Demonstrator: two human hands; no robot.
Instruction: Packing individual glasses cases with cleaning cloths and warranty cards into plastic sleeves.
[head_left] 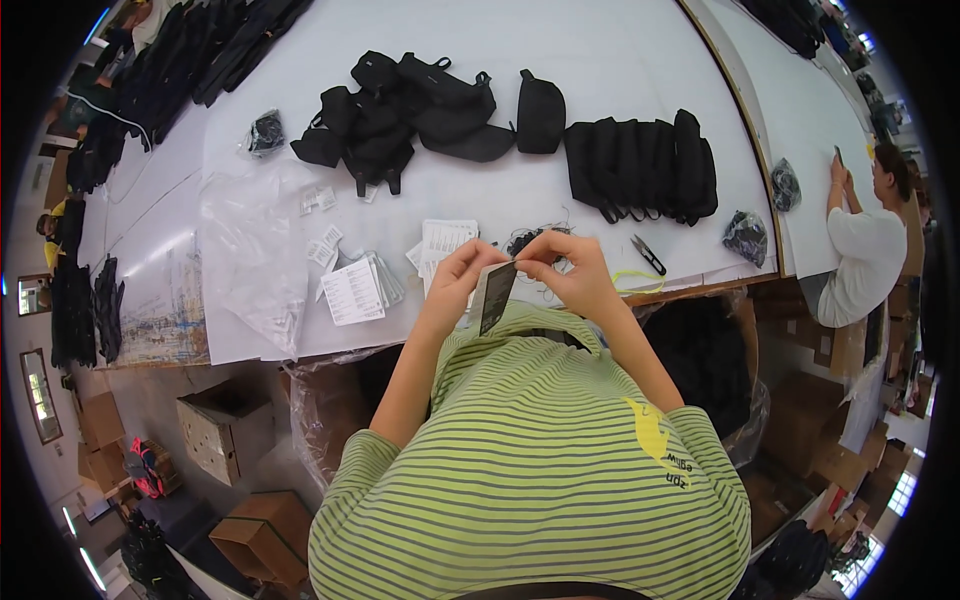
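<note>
At the near edge of the white counter (620, 60), just above the green-striped shirt (530, 470), both hands meet over a small hang tag (492, 293). The left hand (462, 272) has its fingers (478, 258) curled narrow, pinching the upper left part of the tag, which hangs tilted with a dark face and a pale top edge showing. The right hand (572, 272) sits just beside it, its fingers (535, 252) drawn close together at the tag's top corner; whether they grip the card itself or a thin thread there is too small to tell. Behind the hands on the counter lies a loose tangle of dark string (530, 238), and near the right hand rest small thread snips (648, 254) with a yellow-green strip (632, 280) beside them. To the left of the hands lie stacks of white paper tags (360, 288), with more of them (445, 240) nearer the left hand, and a clear plastic bag (250, 250) spreads further left. Farther back stand a heap of black pouches (400, 115) and a row of black bags (640, 165) set side by side. At the far right another person (865, 250) in a white top leans on a neighbouring surface, well apart from the hands.
</note>
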